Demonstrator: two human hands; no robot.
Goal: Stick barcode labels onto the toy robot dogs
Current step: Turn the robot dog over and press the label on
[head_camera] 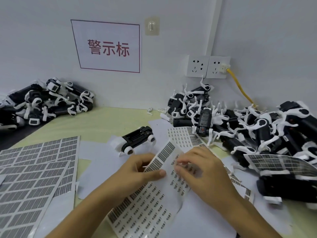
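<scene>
A curled sheet of barcode labels (164, 152) is lifted off the table in the middle. My left hand (140, 170) grips its left edge, thumb on top. My right hand (197, 170) lies on the same sheet, fingertips pinching at a small label; the label itself is too small to tell. One black-and-white toy robot dog (137, 140) lies on its back just beyond my hands, battery bay up. A heap of robot dogs (253, 131) fills the right side, and another heap of robot dogs (44, 103) sits at the far left by the wall.
Flat label sheets (34, 177) cover the table's left front. More label sheets (181, 136) lie under the right heap, and a bent one (274, 160) leans on it. The wall behind carries a sign (109, 47), sockets (207, 67) and a yellow cable (240, 86).
</scene>
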